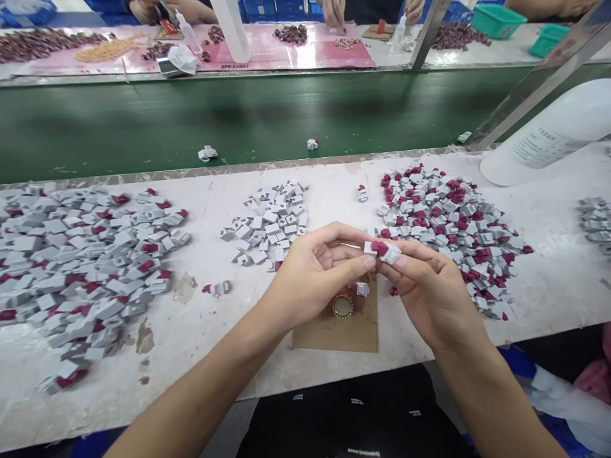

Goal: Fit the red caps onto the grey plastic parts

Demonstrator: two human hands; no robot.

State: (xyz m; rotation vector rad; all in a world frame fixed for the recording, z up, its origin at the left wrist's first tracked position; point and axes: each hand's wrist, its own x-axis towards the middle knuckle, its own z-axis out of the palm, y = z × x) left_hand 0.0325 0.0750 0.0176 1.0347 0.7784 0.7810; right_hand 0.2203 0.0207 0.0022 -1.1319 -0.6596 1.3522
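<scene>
My left hand (317,273) and my right hand (427,286) meet over the middle of the bench. Between their fingertips they pinch a small grey and dark red plastic part (380,250), the left hand at its left end and the right hand at its right end. Beneath them lies a brown board (334,334), partly covered by the hands. A round bottle cap (342,306) rests on it, with another grey and red piece (361,289) beside the cap.
Piles of grey and red parts lie left (95,254) and right (443,216), with plain grey pieces (272,219) between. A white bottle (544,137) leans at right. Behind runs a green conveyor belt (262,114) carrying a few parts. Co-workers' hands (334,11) show across it.
</scene>
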